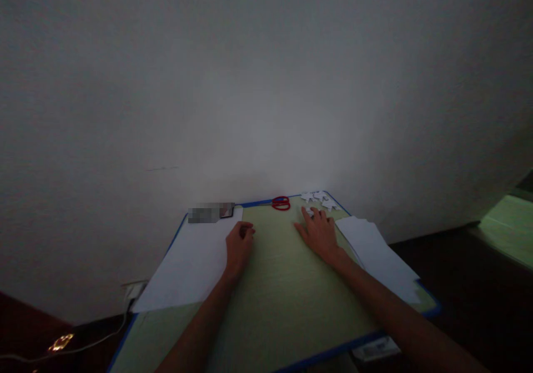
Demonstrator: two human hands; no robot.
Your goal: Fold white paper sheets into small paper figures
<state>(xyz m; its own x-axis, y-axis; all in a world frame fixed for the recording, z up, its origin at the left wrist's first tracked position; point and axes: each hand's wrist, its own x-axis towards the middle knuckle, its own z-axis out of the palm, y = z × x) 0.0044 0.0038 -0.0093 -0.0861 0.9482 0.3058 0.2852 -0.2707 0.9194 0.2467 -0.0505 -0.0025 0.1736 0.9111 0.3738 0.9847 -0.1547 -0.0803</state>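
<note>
My left hand (240, 242) rests at the right edge of a large white sheet (183, 267), its fingers loosely curled with nothing visible in them. Fingers spread, my right hand (320, 233) is palm down near the far right of the table. Under or just beyond its fingertips is a white paper cutout (310, 212), partly hidden by the fingers. Several more star-like paper cutouts (320, 196) lie together behind it in the far right corner. Red-handled scissors (281, 203) lie at the far edge, between the two hands.
The pale green table (278, 301) has a blue edge and stands against a grey wall. White sheets (378, 256) are stacked on the right. A dark rectangular object (227, 212) lies at the far left beside a blurred patch. A white cable (104, 337) runs from a wall socket at left.
</note>
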